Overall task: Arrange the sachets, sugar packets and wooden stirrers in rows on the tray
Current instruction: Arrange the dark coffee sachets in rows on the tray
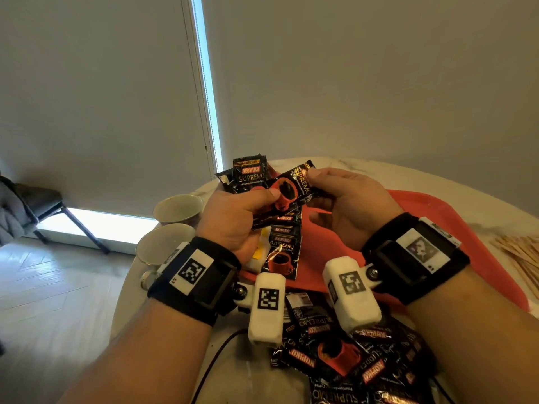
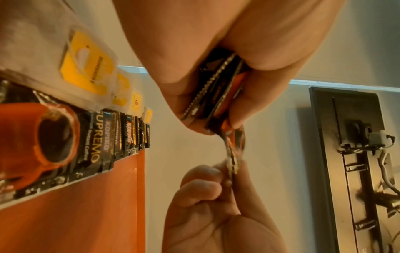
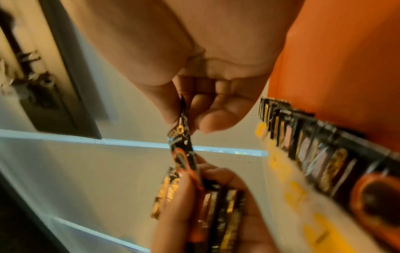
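At the far left of the head view two paper cups (image 1: 167,246) stand on the white table (image 1: 437,182), just beside the left edge of the red tray (image 1: 437,217).

The left hand (image 1: 233,220) is raised above the tray, fingers curled and thumb pressed down, gripping a bunch of black coffee sachets (image 1: 250,174). The left wrist view shows several of them stacked edge-on in that fist (image 2: 218,89). The rearmost one stands nearly upright, its top edge pointing away from the person and its long axis running up and down.

Below that hand, a row of sachets (image 1: 281,252) lies flat on the tray, overlapping like shingles. The row runs away from the person, and each one's long axis follows the row. White sugar packets with yellow labels (image 2: 86,71) lie in a second row touching its left side.

Between the hands one sachet (image 1: 291,191) lies tilted, its long axis running from lower left to upper right. Its lower end is under the left thumb. The right hand (image 1: 347,205) pinches the upper end between thumb and curled fingers, narrow and closed on it; the right wrist view shows this grip (image 3: 184,119).

Nearest the person, a loose heap of sachets (image 1: 350,354) lies on the table below the tray, pointing every way. At the far right a bundle of wooden stirrers (image 1: 522,258) lies on the table beside the tray.
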